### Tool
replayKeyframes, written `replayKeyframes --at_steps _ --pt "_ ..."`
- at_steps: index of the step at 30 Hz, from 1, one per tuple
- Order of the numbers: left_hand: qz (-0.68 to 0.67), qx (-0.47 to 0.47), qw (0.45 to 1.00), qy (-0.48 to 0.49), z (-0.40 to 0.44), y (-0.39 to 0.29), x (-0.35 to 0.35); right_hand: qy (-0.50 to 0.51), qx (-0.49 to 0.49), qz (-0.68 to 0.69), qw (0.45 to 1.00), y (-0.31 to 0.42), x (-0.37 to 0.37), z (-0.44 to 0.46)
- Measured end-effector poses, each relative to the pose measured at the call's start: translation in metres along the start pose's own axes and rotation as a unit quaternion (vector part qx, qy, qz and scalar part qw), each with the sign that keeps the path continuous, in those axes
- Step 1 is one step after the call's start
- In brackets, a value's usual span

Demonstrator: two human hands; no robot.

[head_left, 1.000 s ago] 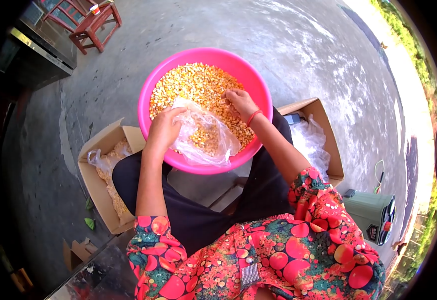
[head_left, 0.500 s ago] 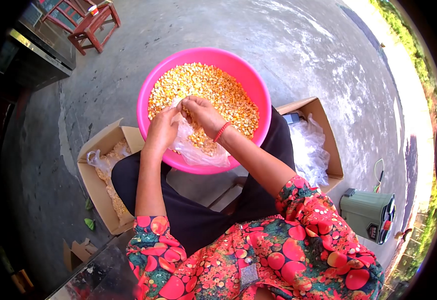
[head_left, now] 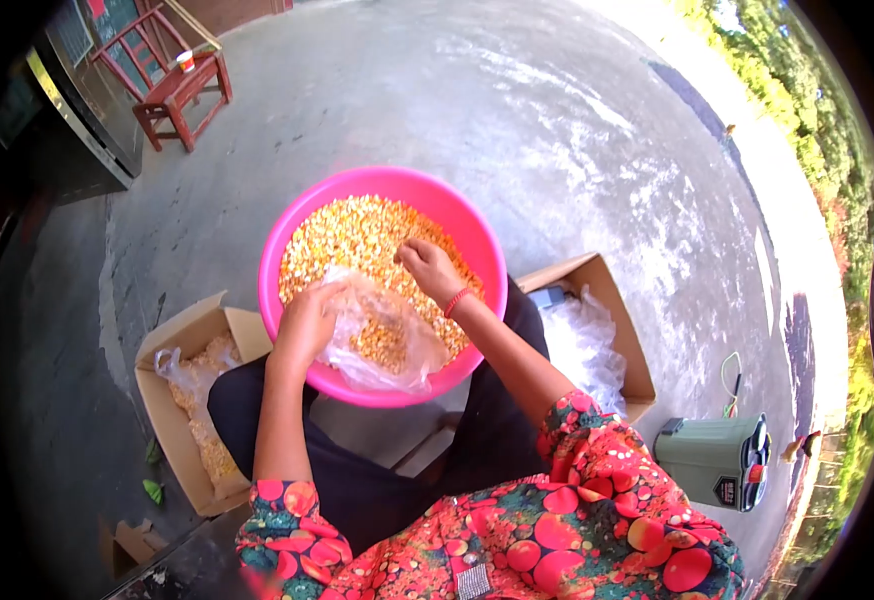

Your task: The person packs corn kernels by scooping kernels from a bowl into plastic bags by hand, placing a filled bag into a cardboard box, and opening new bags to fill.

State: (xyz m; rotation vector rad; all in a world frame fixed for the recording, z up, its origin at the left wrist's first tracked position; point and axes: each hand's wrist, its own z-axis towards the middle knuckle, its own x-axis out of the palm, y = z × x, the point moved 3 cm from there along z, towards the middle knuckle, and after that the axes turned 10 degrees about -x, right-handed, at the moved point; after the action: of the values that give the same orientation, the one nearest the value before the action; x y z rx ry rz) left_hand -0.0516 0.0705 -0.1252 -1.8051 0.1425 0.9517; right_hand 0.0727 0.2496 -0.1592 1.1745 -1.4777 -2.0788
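Observation:
A pink basin (head_left: 487, 240) full of corn kernels (head_left: 357, 230) stands in front of my knees. A clear plastic bag (head_left: 397, 345) with some kernels in it lies in the near part of the basin. My left hand (head_left: 307, 318) is closed on the bag's left edge, with its fingertips partly hidden by the film. My right hand (head_left: 430, 270), a red cord around its wrist, is just above the kernels, right of the bag and apart from it. Its fingers are curled together, and what they hold, if anything, is too small to make out.
At my left, a cardboard box (head_left: 179, 405) holds bagged kernels. Another cardboard box (head_left: 629, 345) at my right contains clear plastic bags (head_left: 585, 345) and a dark blue item. A green bin (head_left: 707, 455) stands farther right. A red wooden chair (head_left: 172, 95) bears a cup (head_left: 186, 61).
My hands were together at the bag's rim and are now apart. The right has moved off to the right, and the bag's mouth is spread wider. The view has tilted up.

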Motion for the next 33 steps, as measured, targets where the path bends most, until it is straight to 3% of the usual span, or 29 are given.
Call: replayKeyframes --at_steps 2,4,6,9,11,14,16,18,19,20,21,22,24,28,33 --pt "-0.002 0.004 1.000 -0.004 0.000 -0.003 0.000 0.022 -0.015 -0.147 0.989 -0.015 -0.013 -0.004" --pt "0.020 0.019 0.999 -0.021 -0.001 -0.001 0.002 0.019 -0.100 -0.263 0.959 -0.051 -0.012 -0.011" --pt "0.030 0.025 0.999 -0.027 -0.002 -0.002 0.002 0.023 -0.131 -0.332 0.934 -0.057 -0.006 -0.025" --pt "0.022 0.000 1.000 0.002 -0.001 -0.004 0.001 0.069 -0.135 -0.331 0.931 -0.041 0.004 -0.032" --pt "0.023 0.001 1.000 -0.002 -0.002 -0.004 0.002 0.161 -0.132 -0.299 0.931 -0.033 0.015 -0.037" --pt "0.023 0.000 1.000 -0.007 0.000 -0.001 0.003 0.200 -0.089 -0.309 0.925 -0.024 0.017 -0.042" --pt "0.025 -0.001 1.000 -0.006 0.000 0.001 0.002 0.163 -0.084 -0.291 0.939 -0.033 0.016 -0.038" --pt "0.027 0.011 1.000 -0.010 -0.001 0.000 0.003 0.058 -0.001 -0.102 0.993 -0.040 0.004 -0.026" --pt "0.027 0.015 0.999 -0.010 -0.002 -0.001 0.003 0.015 0.114 0.059 0.992 -0.044 0.001 -0.025" --pt "0.031 0.015 0.999 -0.010 -0.002 -0.003 0.002 0.012 0.113 0.057 0.992 -0.041 -0.004 -0.021" --pt "0.035 0.015 0.999 -0.010 -0.002 -0.004 0.001 -0.007 0.197 0.241 0.950 -0.029 -0.008 -0.021" --pt "0.035 0.018 0.999 -0.009 -0.001 -0.003 0.001 -0.025 0.271 0.416 0.867 -0.016 -0.009 -0.022" --pt "0.028 0.020 0.999 -0.008 0.000 -0.002 0.002 -0.020 0.271 0.436 0.858 0.003 -0.008 -0.019" --pt "0.032 0.011 0.999 -0.001 -0.001 -0.008 0.003 0.064 0.145 0.490 0.857 0.053 0.007 -0.015" --pt "0.023 0.022 0.999 -0.034 0.000 -0.005 0.000 0.052 0.116 0.493 0.861 0.086 0.038 -0.023"
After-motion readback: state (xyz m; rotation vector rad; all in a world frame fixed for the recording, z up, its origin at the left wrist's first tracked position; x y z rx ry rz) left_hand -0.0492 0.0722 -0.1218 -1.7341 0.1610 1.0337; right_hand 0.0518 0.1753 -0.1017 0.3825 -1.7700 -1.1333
